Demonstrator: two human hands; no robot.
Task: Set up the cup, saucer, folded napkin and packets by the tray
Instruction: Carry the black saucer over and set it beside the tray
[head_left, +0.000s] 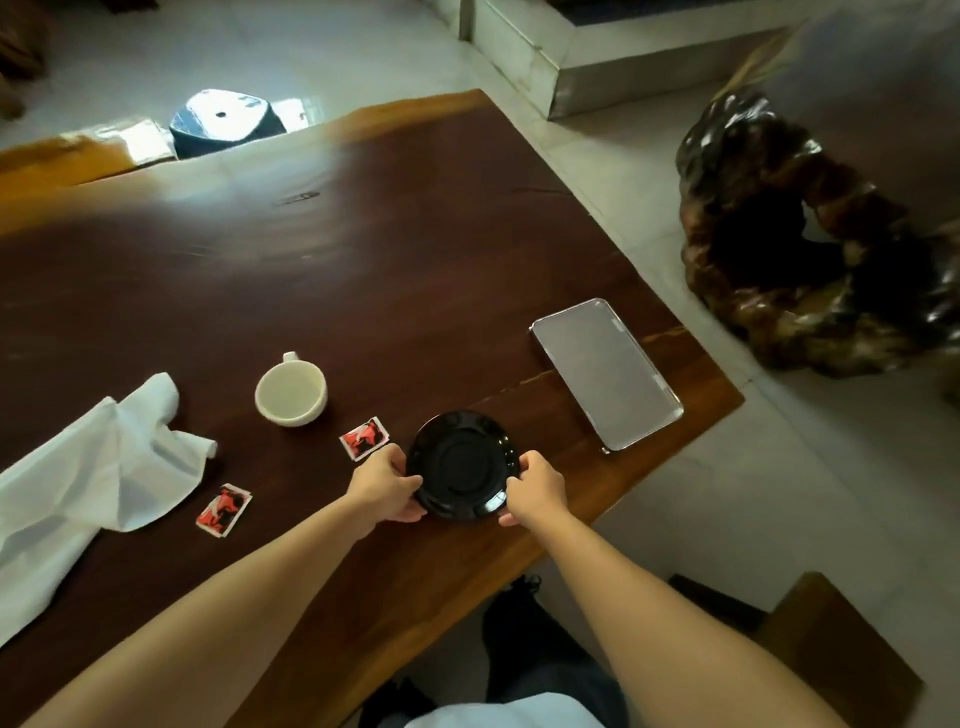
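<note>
A black saucer (462, 462) sits near the table's front edge. My left hand (387, 486) grips its left rim and my right hand (535, 486) grips its right rim. A white cup (291, 392) stands upright and empty to the left, handle pointing away. One red and black packet (364, 438) lies just left of the saucer, another packet (224, 509) further left. A white napkin (88, 478) lies crumpled and unfolded at the left. The silver tray (605, 371) rests to the right of the saucer.
The dark wooden table (311, 249) ends close to the right of the tray. A gnarled wood stump (810, 244) stands on the floor at right, a blue stool (226, 122) behind the table, a wooden seat (841, 644) at lower right.
</note>
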